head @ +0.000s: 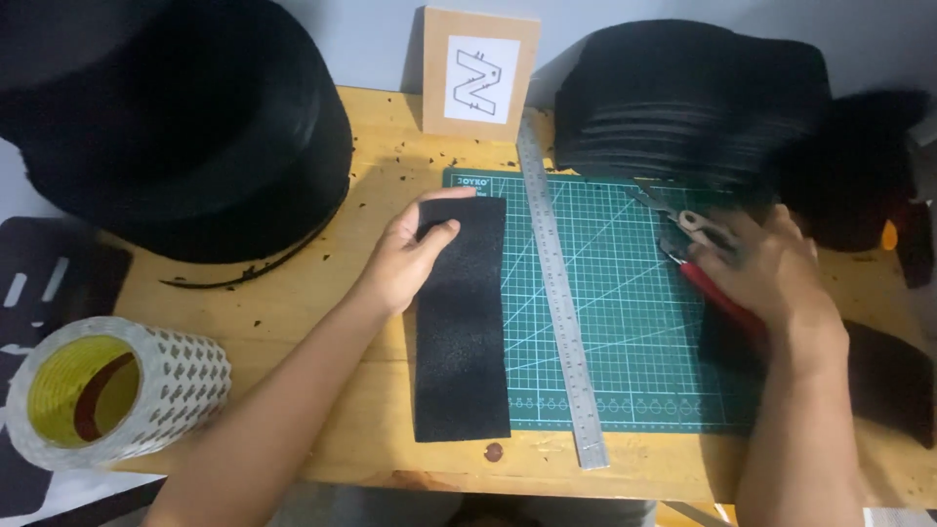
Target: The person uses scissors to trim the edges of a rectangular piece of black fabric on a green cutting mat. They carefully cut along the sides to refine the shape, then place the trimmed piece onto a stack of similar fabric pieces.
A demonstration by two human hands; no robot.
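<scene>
A long black foam strip [464, 332] lies upright on the left edge of a green cutting mat [634, 332]. My left hand [405, 259] rests on the strip's upper left part, thumb on top of the foam. My right hand [771, 268] lies over a pair of red-handled scissors [708, 263] at the mat's right side, fingers curled around the handles. The scissor blades point to the upper left. A steel ruler [561, 303] lies between the two hands, running down the mat to the table's front edge.
A big roll of black foam [185, 127] fills the back left. A stack of black foam sheets [683, 98] stands at the back right. A cardboard card with a letter shape [480, 76] leans on the wall. A tape roll [107, 390] sits front left.
</scene>
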